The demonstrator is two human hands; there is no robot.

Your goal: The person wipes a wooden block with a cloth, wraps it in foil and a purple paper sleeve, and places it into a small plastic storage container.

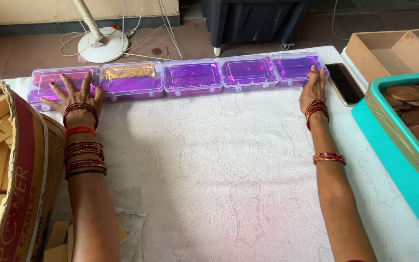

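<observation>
Between the spread fingers of left hand [76, 96] and right hand [314, 87], five touching purple boxes [192, 77]

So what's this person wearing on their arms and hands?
Both forearms are bare, with no sleeves in view. The left hand has dark red nail polish; behind it sit several stacks of red and dark maroon bangles running up the wrist and forearm. The right hand has one stack of red bangles at the wrist and a thinner red-and-gold set farther up the forearm.
</observation>
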